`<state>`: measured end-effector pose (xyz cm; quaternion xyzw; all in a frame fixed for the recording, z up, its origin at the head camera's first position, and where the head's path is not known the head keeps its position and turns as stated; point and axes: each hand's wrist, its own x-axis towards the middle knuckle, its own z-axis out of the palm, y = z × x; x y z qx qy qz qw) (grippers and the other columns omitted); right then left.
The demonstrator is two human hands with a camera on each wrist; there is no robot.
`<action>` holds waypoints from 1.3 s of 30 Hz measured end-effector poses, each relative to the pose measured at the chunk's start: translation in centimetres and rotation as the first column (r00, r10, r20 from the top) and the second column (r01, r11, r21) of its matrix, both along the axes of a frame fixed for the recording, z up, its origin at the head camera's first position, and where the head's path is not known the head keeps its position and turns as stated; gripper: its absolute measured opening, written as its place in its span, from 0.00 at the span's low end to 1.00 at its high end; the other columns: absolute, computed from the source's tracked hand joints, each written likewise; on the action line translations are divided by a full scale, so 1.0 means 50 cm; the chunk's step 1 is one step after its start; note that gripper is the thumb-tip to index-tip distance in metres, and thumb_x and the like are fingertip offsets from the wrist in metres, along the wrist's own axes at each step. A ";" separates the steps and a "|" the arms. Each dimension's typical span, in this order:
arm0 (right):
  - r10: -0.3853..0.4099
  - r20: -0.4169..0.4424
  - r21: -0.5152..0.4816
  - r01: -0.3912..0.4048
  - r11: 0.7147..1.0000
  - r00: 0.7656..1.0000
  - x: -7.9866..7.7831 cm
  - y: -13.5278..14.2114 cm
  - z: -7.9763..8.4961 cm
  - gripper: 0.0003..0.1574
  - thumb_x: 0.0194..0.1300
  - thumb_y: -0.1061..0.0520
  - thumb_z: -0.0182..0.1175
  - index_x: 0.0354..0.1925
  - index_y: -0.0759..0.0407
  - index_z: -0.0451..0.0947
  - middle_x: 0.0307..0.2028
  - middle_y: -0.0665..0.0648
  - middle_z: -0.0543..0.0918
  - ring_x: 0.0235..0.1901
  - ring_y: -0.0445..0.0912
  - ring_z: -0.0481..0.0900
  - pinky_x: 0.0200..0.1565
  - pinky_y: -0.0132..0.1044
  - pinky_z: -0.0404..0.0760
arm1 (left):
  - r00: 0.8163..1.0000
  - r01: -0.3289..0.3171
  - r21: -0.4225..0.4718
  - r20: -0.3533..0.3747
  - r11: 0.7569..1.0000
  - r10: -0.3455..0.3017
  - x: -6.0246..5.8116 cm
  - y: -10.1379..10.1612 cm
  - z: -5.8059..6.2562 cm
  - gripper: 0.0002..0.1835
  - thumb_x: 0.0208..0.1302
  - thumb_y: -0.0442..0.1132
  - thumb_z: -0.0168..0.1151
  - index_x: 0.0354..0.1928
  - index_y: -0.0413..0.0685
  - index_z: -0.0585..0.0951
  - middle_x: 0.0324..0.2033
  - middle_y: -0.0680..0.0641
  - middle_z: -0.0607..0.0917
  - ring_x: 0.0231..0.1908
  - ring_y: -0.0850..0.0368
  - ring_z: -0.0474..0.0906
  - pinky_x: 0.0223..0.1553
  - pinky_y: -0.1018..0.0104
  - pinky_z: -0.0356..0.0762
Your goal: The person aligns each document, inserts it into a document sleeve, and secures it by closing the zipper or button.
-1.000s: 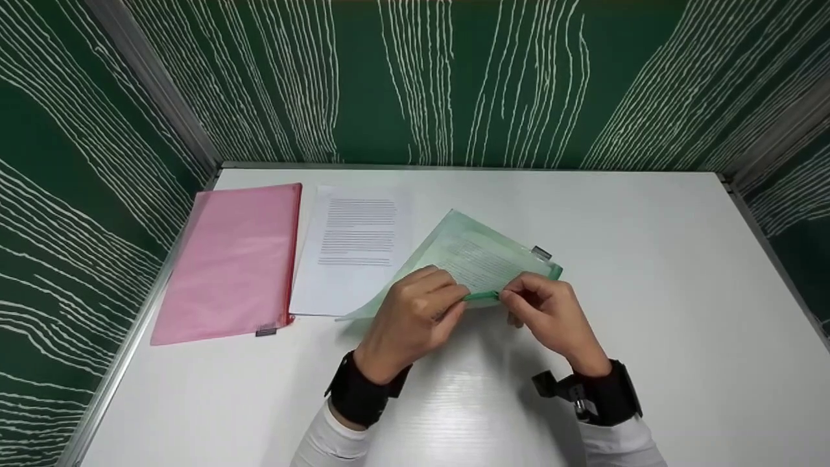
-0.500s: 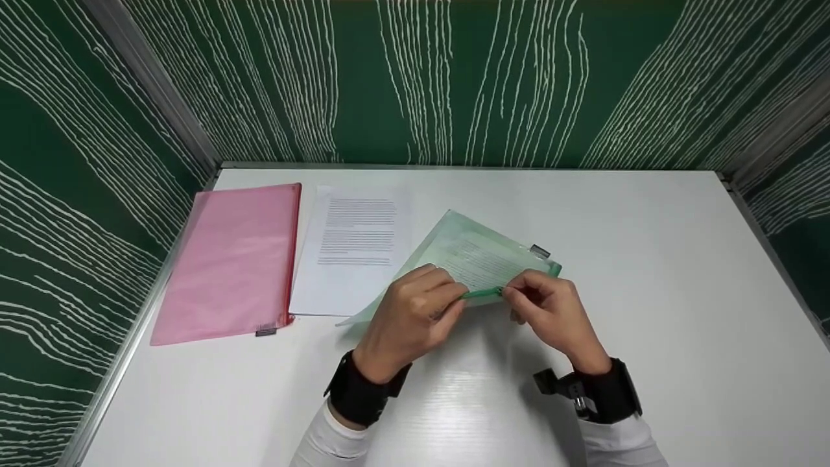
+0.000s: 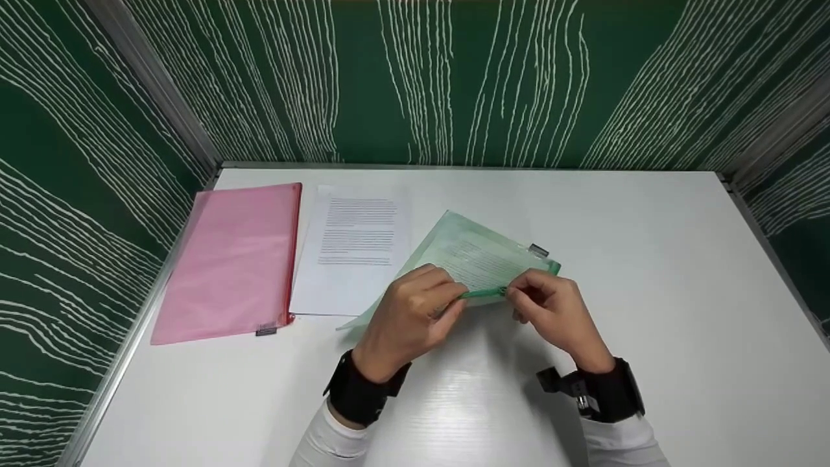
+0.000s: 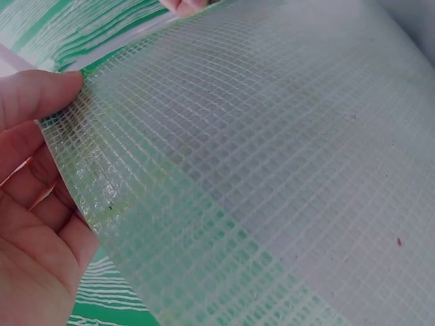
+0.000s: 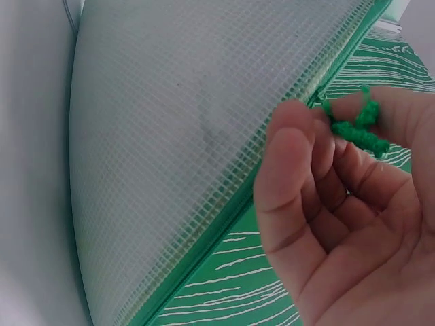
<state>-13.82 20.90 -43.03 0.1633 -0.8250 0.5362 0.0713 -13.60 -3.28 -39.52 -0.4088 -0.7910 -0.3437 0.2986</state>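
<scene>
A translucent green mesh zipper pouch (image 3: pixel 480 250) with a printed sheet inside is lifted off the table at its near edge. My left hand (image 3: pixel 415 318) pinches a corner of it between thumb and fingers, beside one end of the green zipper (image 3: pixel 483 293). At that zipper, a short way to the right, my right hand (image 3: pixel 551 311) pinches the pull. In the right wrist view a knotted green cord (image 5: pixel 360 132) hangs from the pull by the thumb. The left wrist view shows the mesh surface (image 4: pixel 224 149) with the left thumb over its corner.
Printed paper (image 3: pixel 356 253) lies flat left of the pouch, partly overlapped by it. Farther left is a pink zipper pouch (image 3: pixel 227 266) with a red zipper. Green panels with white lines (image 3: pixel 415 84) rise behind and beside the white table (image 3: pixel 681 292).
My right hand has slid slightly to the right along the zipper, keeping its pinch. The left hand stays nearly still, and the green pouch has shifted a little to the left.
</scene>
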 end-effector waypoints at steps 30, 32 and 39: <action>-0.135 0.020 0.052 0.134 0.990 0.991 -0.015 0.019 -0.020 0.09 0.68 0.73 0.62 0.33 0.64 0.84 0.24 0.59 0.83 0.21 0.40 0.80 0.26 0.28 0.77 | 0.999 -0.011 0.002 -0.030 1.000 0.011 0.000 -0.002 0.000 0.03 0.59 0.27 0.70 0.32 0.42 0.88 0.26 0.50 0.82 0.28 0.58 0.76 0.33 0.68 0.74; -0.127 0.022 0.044 0.126 0.991 0.992 -0.015 0.020 -0.019 0.09 0.68 0.73 0.62 0.33 0.64 0.84 0.24 0.60 0.83 0.20 0.41 0.80 0.26 0.28 0.78 | 0.999 -0.012 0.003 -0.030 1.000 0.012 0.000 -0.002 0.000 0.03 0.59 0.27 0.70 0.32 0.42 0.88 0.26 0.50 0.82 0.28 0.58 0.76 0.33 0.68 0.75; -0.123 0.028 0.043 0.121 0.992 0.992 -0.020 0.026 -0.023 0.08 0.68 0.73 0.62 0.33 0.65 0.84 0.23 0.60 0.82 0.20 0.41 0.80 0.26 0.28 0.77 | 0.999 -0.015 0.008 -0.046 1.000 0.015 0.001 -0.003 0.002 0.03 0.60 0.27 0.69 0.31 0.42 0.87 0.26 0.50 0.82 0.28 0.58 0.76 0.32 0.68 0.75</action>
